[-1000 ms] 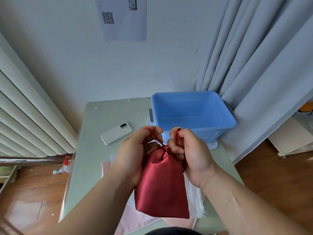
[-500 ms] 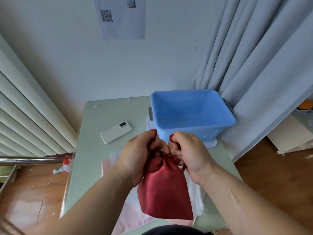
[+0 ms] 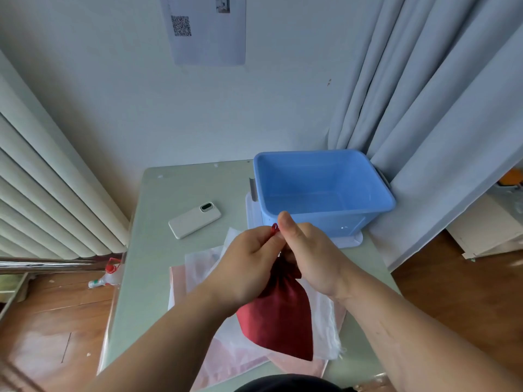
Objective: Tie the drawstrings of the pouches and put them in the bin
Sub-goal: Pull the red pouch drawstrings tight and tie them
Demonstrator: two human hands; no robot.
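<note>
A pale green table stands against a white wall, with wood floor on either side. On the near side of the blue bin, flat pink pouches and white pouches lie stacked toward the table's front edge. Both forearms and a dark garment at the bottom cover much of the stack, so the number of pouches cannot be made out.

Above that stack, short of the bin's near wall, a person's left hand and right hand are pressed together. Each pinches the red drawstring, of which only a small loop shows between the fingertips. The red pouch hangs directly below the hands. Its gathered neck is hidden behind the fingers, and whether a knot has formed cannot be told.

Left of the bin a white phone lies face down, with bare tabletop around it out to the left edge. The bin sits on a white lid at the table's far right corner, its right side against a grey curtain. Beyond the bin a sheet of paper with a QR code hangs on the wall, its top cut off.
</note>
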